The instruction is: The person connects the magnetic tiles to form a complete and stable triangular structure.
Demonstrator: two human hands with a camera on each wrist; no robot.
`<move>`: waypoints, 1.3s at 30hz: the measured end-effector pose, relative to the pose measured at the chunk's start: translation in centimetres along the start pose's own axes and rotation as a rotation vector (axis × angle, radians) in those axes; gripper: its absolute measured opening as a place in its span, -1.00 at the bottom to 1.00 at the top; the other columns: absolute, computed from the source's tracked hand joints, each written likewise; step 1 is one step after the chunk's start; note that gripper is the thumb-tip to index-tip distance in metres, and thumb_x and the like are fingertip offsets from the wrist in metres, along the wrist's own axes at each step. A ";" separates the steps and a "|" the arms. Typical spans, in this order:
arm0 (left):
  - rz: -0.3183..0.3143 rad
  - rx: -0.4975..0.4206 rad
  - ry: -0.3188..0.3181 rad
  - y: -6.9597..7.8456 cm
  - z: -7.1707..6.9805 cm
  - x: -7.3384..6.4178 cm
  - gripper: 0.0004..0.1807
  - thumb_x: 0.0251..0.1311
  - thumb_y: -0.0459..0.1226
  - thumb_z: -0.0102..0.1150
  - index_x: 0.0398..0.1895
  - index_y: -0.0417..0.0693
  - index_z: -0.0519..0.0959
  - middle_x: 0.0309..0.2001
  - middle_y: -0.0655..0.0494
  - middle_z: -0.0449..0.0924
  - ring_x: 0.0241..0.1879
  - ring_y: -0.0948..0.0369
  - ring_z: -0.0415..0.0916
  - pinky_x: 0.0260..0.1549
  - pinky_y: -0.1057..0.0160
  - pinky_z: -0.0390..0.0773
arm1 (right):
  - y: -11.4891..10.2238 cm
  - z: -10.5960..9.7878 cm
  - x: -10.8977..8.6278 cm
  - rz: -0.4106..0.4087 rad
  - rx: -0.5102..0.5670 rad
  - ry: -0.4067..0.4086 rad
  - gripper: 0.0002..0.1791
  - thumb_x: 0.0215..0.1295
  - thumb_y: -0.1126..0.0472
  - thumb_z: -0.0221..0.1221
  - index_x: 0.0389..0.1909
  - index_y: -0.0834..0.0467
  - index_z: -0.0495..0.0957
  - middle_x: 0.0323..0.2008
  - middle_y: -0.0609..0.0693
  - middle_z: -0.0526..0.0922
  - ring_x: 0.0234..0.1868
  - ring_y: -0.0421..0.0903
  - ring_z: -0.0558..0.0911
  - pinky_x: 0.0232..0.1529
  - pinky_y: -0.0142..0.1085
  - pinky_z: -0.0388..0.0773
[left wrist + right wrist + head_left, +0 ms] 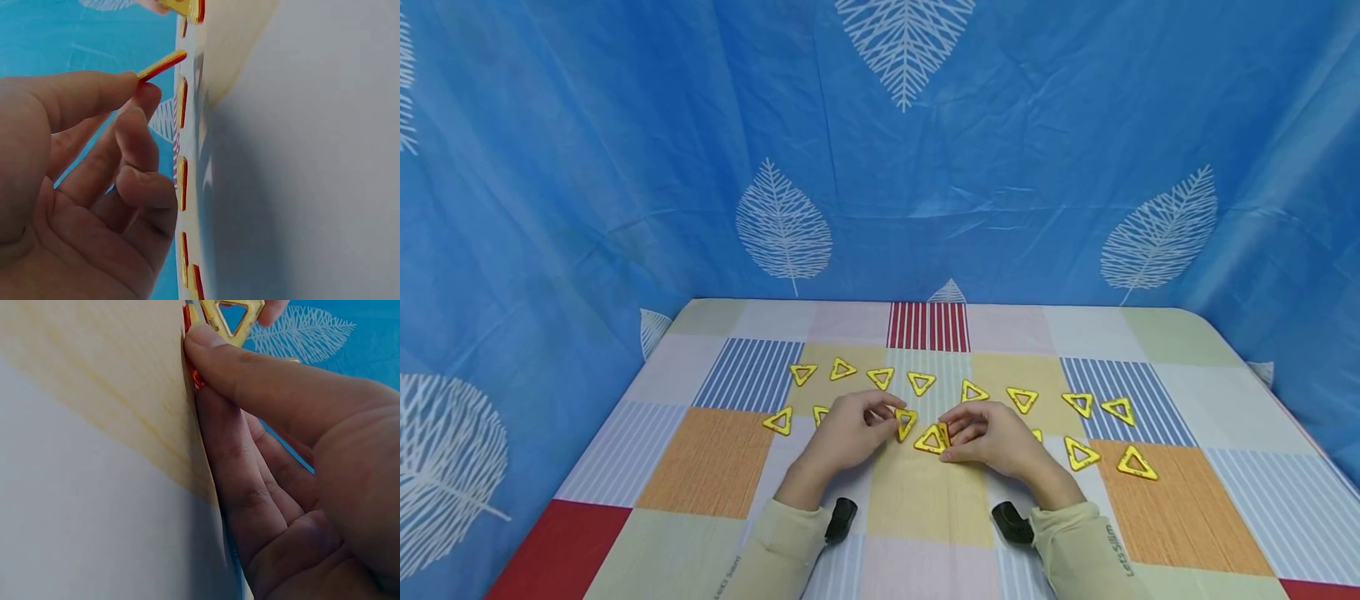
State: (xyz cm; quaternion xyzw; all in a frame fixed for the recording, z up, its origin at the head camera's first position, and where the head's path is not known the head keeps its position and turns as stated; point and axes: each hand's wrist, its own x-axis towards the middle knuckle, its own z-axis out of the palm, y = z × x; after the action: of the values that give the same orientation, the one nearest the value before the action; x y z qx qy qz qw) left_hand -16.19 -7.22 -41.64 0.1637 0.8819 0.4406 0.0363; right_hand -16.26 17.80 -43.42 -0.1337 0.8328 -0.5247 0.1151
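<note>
In the head view my left hand [850,432] pinches a yellow triangular tile [906,423] with an open middle, raised off the table. From the left wrist, that tile [162,65] appears edge-on between thumb and forefinger, its rim red and yellow. My right hand [992,437] holds the right side of a second yellow triangular piece [931,439] low at the tabletop. A narrow upright yellow part shows by its fingertips; whether it is a separate tile, I cannot tell. Close up, the right thumb [206,336] lies on a red-and-yellow edge. The two hands' pieces are apart.
Several similar yellow triangles lie in a row across the back, from a left one [802,374] to a right one [1118,410]. More lie nearer, including a tile [1137,462] at right and another [778,421] at left. A patchwork cloth [925,508] covers the table; a blue curtain [970,217] hangs behind.
</note>
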 end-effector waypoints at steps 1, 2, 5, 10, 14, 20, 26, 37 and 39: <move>-0.001 0.006 -0.006 0.1 0.1 0.0 -0.79 0.30 -0.32 0.29 -0.02 0.00 0.71 -0.26 0.23 0.66 -0.37 0.28 0.51 -0.39 0.24 0.53 | 0.0 0.0 0.0 -0.001 -0.001 -0.002 -0.54 -0.05 0.27 0.57 -0.08 0.26 0.68 -0.33 0.01 0.67 -0.36 -0.06 0.69 -0.22 -0.32 0.58; 0.001 0.009 -0.011 0.1 0.1 0.0 -0.79 0.30 -0.33 0.29 -0.02 -0.01 0.71 -0.26 0.22 0.66 -0.38 0.28 0.51 -0.40 0.24 0.53 | -0.1 0.0 -0.1 -0.002 -0.003 -0.003 -0.54 -0.04 0.27 0.57 -0.08 0.25 0.68 -0.33 0.01 0.67 -0.36 -0.07 0.69 -0.22 -0.32 0.58; 0.006 0.012 -0.023 0.2 0.3 0.0 -0.78 0.29 -0.34 0.30 -0.03 -0.03 0.71 -0.27 0.21 0.67 -0.40 0.28 0.50 -0.42 0.25 0.52 | -0.2 0.0 -0.1 -0.005 -0.014 -0.002 -0.54 -0.04 0.25 0.57 -0.07 0.24 0.68 -0.33 0.00 0.67 -0.36 -0.07 0.68 -0.21 -0.33 0.57; 0.004 0.011 -0.044 0.5 0.6 0.1 -0.79 0.28 -0.33 0.32 -0.04 -0.01 0.72 -0.31 0.27 0.64 -0.42 0.28 0.48 -0.44 0.27 0.51 | -0.1 0.1 -0.1 -0.024 -0.028 -0.004 -0.54 -0.03 0.26 0.57 -0.07 0.24 0.68 -0.33 0.00 0.67 -0.37 -0.08 0.68 -0.22 -0.33 0.57; 0.012 0.020 -0.056 0.7 0.9 0.1 -0.78 0.30 -0.32 0.31 -0.01 0.00 0.72 -0.31 0.28 0.63 -0.42 0.29 0.49 -0.42 0.27 0.52 | 0.0 0.2 0.0 -0.034 -0.042 -0.005 -0.54 -0.03 0.25 0.57 -0.06 0.23 0.68 -0.33 -0.02 0.67 -0.38 -0.09 0.68 -0.23 -0.33 0.57; -0.015 0.069 -0.079 0.6 1.3 0.1 -0.71 0.25 -0.30 0.37 0.04 -0.02 0.69 -0.35 0.31 0.61 -0.40 0.32 0.50 -0.38 0.27 0.52 | 0.1 0.3 0.0 -0.043 -0.056 -0.007 -0.54 -0.02 0.24 0.57 -0.06 0.22 0.68 -0.33 -0.03 0.67 -0.38 -0.09 0.67 -0.25 -0.33 0.58; -0.054 0.100 -0.103 0.4 1.5 0.1 -0.74 0.23 -0.29 0.40 -0.02 -0.07 0.72 -0.38 0.33 0.60 -0.38 0.33 0.50 -0.34 0.26 0.52 | 0.0 0.3 0.1 -0.056 -0.072 -0.006 -0.55 -0.02 0.23 0.57 -0.07 0.22 0.69 -0.34 -0.04 0.67 -0.38 -0.09 0.67 -0.29 -0.32 0.59; -0.005 0.112 -0.118 0.8 1.7 -0.1 -0.81 0.28 -0.26 0.35 -0.08 -0.05 0.78 -0.23 0.24 0.74 -0.18 0.30 0.60 -0.15 0.22 0.57 | -0.1 0.5 0.2 -0.077 -0.107 0.001 -0.57 -0.02 0.24 0.57 -0.09 0.20 0.71 -0.35 -0.07 0.67 -0.37 -0.11 0.66 -0.31 -0.32 0.60; -0.003 0.114 -0.119 0.8 1.8 -0.1 -0.81 0.28 -0.26 0.35 -0.08 -0.05 0.78 -0.23 0.24 0.73 -0.18 0.30 0.59 -0.15 0.21 0.57 | -0.1 0.5 0.2 -0.083 -0.111 0.003 -0.57 -0.02 0.23 0.57 -0.09 0.20 0.71 -0.35 -0.08 0.67 -0.37 -0.11 0.66 -0.32 -0.32 0.59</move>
State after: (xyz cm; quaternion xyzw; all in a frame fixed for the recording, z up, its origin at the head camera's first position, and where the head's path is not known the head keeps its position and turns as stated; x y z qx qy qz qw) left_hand -15.50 -5.39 -42.12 0.1901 0.9021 0.3790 0.0796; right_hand -16.21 17.25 -43.55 -0.1734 0.8546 -0.4821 0.0844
